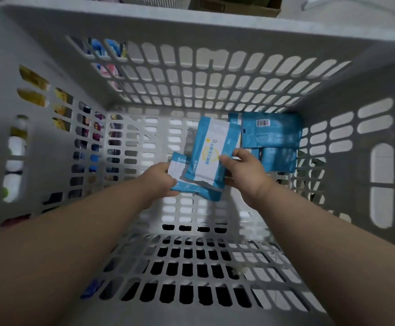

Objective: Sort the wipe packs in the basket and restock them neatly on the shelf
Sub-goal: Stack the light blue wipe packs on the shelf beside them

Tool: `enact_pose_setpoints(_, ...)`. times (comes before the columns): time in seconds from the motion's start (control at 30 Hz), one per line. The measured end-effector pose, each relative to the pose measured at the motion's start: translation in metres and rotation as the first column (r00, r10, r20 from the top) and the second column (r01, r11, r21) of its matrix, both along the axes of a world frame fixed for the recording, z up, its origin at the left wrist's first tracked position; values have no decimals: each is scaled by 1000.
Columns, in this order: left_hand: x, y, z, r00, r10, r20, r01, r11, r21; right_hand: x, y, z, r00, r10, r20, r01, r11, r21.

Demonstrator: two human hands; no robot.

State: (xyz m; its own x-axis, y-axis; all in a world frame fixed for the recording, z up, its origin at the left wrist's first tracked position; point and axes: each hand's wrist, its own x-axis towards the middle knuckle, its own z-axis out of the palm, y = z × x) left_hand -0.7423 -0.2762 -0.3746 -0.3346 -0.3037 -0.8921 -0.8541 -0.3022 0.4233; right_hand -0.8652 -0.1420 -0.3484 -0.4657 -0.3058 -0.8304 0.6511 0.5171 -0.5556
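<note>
Two blue-and-white packs overlap at mid-frame inside the slotted basket (215, 22); the upper wipe pack (211, 149) runs lengthwise up the frame, its top leaning right; our right hand (244, 171) pinches its right edge; our left hand (160, 177) grips the lower wipe pack (179, 167), which is mostly covered; right of centre a barcoded pack (271, 131) lies back-up, another pack (278, 160) just below it; we cannot read the blurred print.

Both arms reached down into a white slotted basket (50, 128). The left hand (159, 178) gripped one blue-and-white wipe pack (180, 182); the right hand (243, 170) held another (211, 151) overlapping it. Two more packs (271, 132) lay face down in the far right corner.
</note>
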Motion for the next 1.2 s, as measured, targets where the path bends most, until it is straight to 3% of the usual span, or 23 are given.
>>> enact_pose_setpoints(0.13, 0, -5, 1, 995, -55, 80, 60, 997, -53, -4, 1, 4, 998, -26, 65, 27, 1000, -14)
enact_pose_setpoints(0.2, -1, -6, 1, 987, -111, 119, 120, 990, -74, -4, 2, 2, 995, -61, 81, 56, 997, 58)
enact_pose_setpoints(0.3, -2, -9, 1, 910, -336, 243, 378, 913, -154, 9, 1, -4, 983, -129, 128, 98, 970, 224)
enact_pose_setpoints(0.4, -6, -11, 7, 748, -559, 357, 644, 742, -188, 27, 2, -8, 968, -52, 246, -22, 957, 288)
enact_pose_setpoints(0.57, -12, -6, 8, 729, -578, 366, 669, 713, -208, 43, 1, 3, 904, 165, 395, -272, 934, 231)
enact_pose_setpoints(0.6, -12, -4, 8, 720, -572, 392, 684, 680, -264, 43, -1, 7, 867, 260, 425, -375, 902, 212)
enact_pose_setpoints(0.67, -13, 1, 12, 731, -565, 382, 681, 567, -463, 36, -1, 6, 755, 550, 355, -645, 721, 253)
enact_pose_setpoints(0.73, -17, 7, 18, 742, -623, 247, 614, 486, -622, 18, 3, 3, 615, 779, 118, -732, 509, 454)
enact_pose_setpoints(0.77, -20, 10, 20, 694, -692, 200, 625, 441, -644, 6, 6, 3, 559, 829, -8, -683, 466, 563)
enact_pose_setpoints(0.83, -24, 12, 17, 522, -820, 236, 743, 301, -598, -21, 14, 3, 501, 832, -239, -546, 518, 658)
enact_pose_setpoints(0.9, -25, 11, 9, 381, -861, 336, 846, 178, -503, -49, 21, 2, 379, 843, -383, -495, 534, 685)
enact_pose_setpoints(0.97, -26, 10, 4, 315, -865, 391, 879, 110, -465, -70, 27, -4, 197, 911, -362, -491, 411, 768)
enact_pose_setpoints(1.03, -26, 10, 2, 281, -873, 399, 871, 57, -487, -80, 30, -10, 107, 958, -264, -460, 284, 842)
enact_pose_setpoints(1.2, -24, 11, 7, 115, -902, 416, 826, -145, -544, -73, 37, -19, -150, 975, -161, -321, 106, 941)
